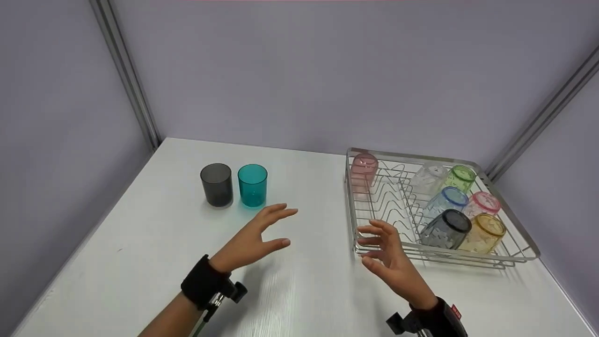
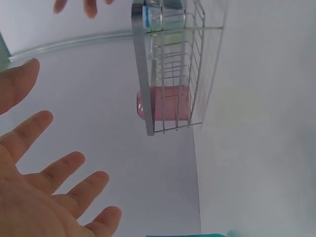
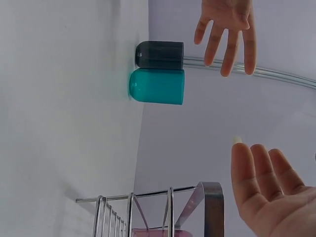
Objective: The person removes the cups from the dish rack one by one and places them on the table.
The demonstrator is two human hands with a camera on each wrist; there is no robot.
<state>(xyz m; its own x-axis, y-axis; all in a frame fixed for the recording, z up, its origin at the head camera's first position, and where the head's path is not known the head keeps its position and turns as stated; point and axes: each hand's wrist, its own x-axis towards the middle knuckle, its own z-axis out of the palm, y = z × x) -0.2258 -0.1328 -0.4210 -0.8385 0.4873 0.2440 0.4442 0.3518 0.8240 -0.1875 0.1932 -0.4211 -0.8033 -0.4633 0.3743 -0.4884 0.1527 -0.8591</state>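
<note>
My left hand [image 1: 250,241] hovers over the white table with its fingers loosely spread and nothing in it. Just beyond it stand a teal cup [image 1: 252,186] and a dark grey cup [image 1: 217,185], side by side and upright. My right hand [image 1: 390,262] is held in the air by the near left corner of a wire dish rack [image 1: 350,201], fingers slightly bent, holding nothing. In the rack a dusky pink cup [image 1: 364,171] leans at the far left. The left wrist view shows that pink cup [image 2: 170,102] through the wires.
Several upturned glasses fill the rack's right side: a clear one [image 1: 428,178], a green one [image 1: 461,177], a blue one [image 1: 445,203], a pink one [image 1: 484,203], a dark one [image 1: 444,231] and a yellow one [image 1: 484,234]. Pale walls [image 1: 299,70] enclose the table.
</note>
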